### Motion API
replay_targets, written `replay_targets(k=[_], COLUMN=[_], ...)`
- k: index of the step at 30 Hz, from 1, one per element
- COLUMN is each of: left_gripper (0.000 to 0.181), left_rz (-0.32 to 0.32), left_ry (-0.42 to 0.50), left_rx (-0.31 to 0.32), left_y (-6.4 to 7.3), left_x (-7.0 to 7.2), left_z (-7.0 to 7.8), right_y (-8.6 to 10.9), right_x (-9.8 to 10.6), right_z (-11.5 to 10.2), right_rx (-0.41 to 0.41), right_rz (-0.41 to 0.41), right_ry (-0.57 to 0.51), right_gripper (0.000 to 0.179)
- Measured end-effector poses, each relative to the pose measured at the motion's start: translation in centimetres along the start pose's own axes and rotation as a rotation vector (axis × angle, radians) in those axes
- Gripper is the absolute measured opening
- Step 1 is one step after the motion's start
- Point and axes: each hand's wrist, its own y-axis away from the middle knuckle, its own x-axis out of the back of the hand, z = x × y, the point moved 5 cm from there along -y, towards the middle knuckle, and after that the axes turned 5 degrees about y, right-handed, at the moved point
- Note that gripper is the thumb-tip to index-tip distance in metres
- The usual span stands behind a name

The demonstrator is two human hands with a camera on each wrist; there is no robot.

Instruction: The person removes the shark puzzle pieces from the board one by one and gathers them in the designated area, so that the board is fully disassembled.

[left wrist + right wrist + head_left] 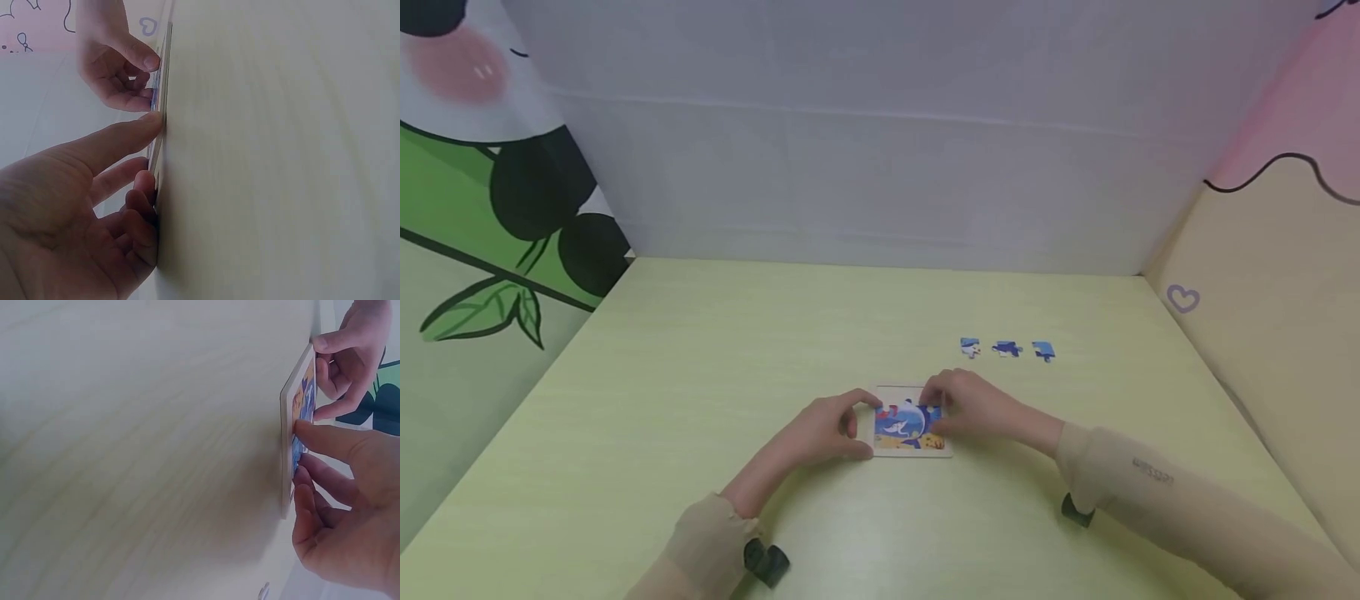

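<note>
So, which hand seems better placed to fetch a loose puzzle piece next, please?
Probably the right hand: the three loose pieces lie just beyond it, while the left hand is farther away, at the tray's left edge.

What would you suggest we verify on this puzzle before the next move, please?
1. Tray steadied: ok, the left hand holds its left edge.
2. Tray filled: not ok, a pale strip along its far side is bare.
3. Piece at the right hand fully seated: cannot tell, the hand hides part of it.
4. Loose pieces at hand: ok, three lie in a row on the table, beyond the right hand.
5. Loose pieces printed side up: ok, all three.
</note>
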Motion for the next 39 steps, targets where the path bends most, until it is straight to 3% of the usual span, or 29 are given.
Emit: replay_targets(k=[7, 21, 39], left_gripper=[0.06, 0.06, 0.06], left_rz=[-0.004, -0.007, -0.001], left_ry=[0.009, 0.001, -0.001], left_rx=[0.004, -0.011, -0.017], left_y=[-0.11, -0.21, -0.36], left_x=[-0.12, -0.17, -0.16], left_z=[-0.13, -0.32, -0.65], right_y=[-0.02, -0.12, 0.01], right_x=[-0.2, -0.3, -0.31], right_z=[0.35, 0.33, 0.76], right_rx=[-0.028, 0.043, 0.078], right_rz=[-0.024, -0.006, -0.009], right_ry=[-0.056, -0.069, -0.099], right_gripper=[0.029, 0.025, 0.029])
